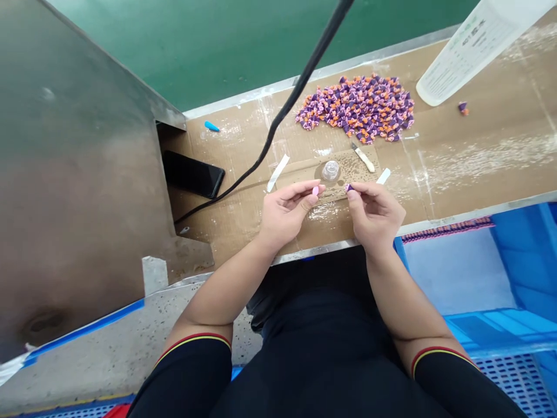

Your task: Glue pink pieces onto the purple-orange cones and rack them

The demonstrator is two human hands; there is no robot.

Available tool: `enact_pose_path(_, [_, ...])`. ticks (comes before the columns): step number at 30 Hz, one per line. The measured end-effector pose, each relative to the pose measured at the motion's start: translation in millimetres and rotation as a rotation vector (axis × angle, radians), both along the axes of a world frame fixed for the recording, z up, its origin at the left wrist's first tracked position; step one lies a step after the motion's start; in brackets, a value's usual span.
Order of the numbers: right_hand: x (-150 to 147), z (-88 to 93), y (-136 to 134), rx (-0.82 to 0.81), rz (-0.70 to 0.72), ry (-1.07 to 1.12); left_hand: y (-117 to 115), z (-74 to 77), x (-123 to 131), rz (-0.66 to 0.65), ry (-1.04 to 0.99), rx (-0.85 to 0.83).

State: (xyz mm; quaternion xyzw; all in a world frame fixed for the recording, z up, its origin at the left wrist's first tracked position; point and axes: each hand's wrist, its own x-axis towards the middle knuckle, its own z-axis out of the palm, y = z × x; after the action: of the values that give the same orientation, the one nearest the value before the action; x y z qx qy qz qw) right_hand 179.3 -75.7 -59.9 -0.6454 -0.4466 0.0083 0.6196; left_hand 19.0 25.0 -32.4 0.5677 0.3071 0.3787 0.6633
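Between thumb and fingers, my left hand (285,210) pinches a small pink oval piece (315,190). My right hand (375,213) is closed on a small purple piece (349,188) with a whitish-pink edge. The two pieces are held apart, facing each other over the bench edge. Just beyond my fingertips stands a small clear cup (331,170) on a wet-spotted cardboard sheet (300,172). A knife with a pale handle (364,159) lies at that sheet's right. Farther back is a heap of small purple, pink and orange pieces (361,107).
A black cable (278,119) hangs across the cardboard-covered bench (243,151). At left lie a phone (194,174) and a blue tip (212,126). A large white bottle (474,55) stands back right, near one loose piece (463,108). Blue crates (526,249) sit below right.
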Motion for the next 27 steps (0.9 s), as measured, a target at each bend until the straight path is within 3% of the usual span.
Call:
enact_pose_path(6, [27,17.6,29,-0.242,0.028,-0.442,3,-1.8,0,0.01,-0.056,-0.058])
enact_pose_path(13, [45,21.6,49,-0.37,0.14,-0.638,5,-2.4,-1,0.001,-0.108,-0.029])
enact_pose_path(18, [42,30.1,41,-0.37,0.152,-0.545,3,1.3,0,-0.009,-0.122,-0.055])
enact_pose_path(22, [16,36.8,26,-0.169,0.109,-0.306,2,1.6,1,0.008,-0.132,-0.168])
enact_pose_path(27, [-27,28.7,11,0.064,0.082,-0.077,2,1.9,3,-0.045,-0.171,-0.313])
